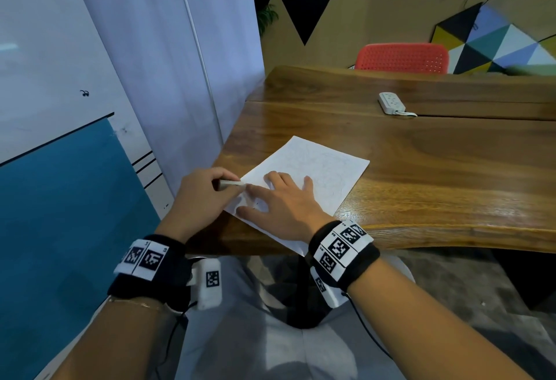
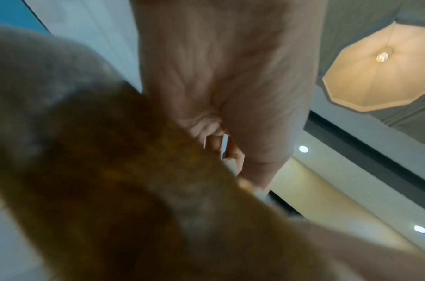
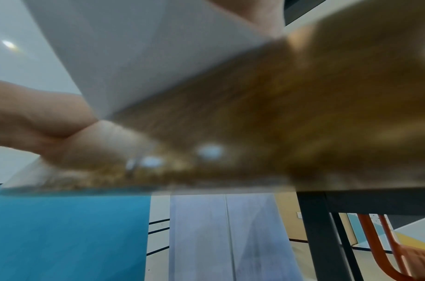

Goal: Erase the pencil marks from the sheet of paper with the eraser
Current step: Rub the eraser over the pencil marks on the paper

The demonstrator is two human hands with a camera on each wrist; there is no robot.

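A white sheet of paper (image 1: pixel 328 169) with faint pencil lines lies slanted at the near left corner of the wooden table (image 1: pixel 451 169). My right hand (image 1: pixel 285 199) rests flat on the sheet's near part, fingers spread and straight. My left hand (image 1: pixel 210 193) pinches a small white eraser (image 1: pixel 230 184) at the sheet's left edge, beside the right index finger. In the left wrist view the curled fingers (image 2: pixel 206 125) close round a sliver of the eraser (image 2: pixel 225 144). In the right wrist view the paper (image 3: pixel 134 57) runs over the blurred table edge (image 3: pixel 254 133).
A white power strip (image 1: pixel 392 104) lies at the back of the table. A red chair (image 1: pixel 401 58) stands behind the table. A white panel and blue wall (image 1: pixel 75 199) run close along the left. The sheet's near corner overhangs the table's front edge (image 1: pixel 451 241).
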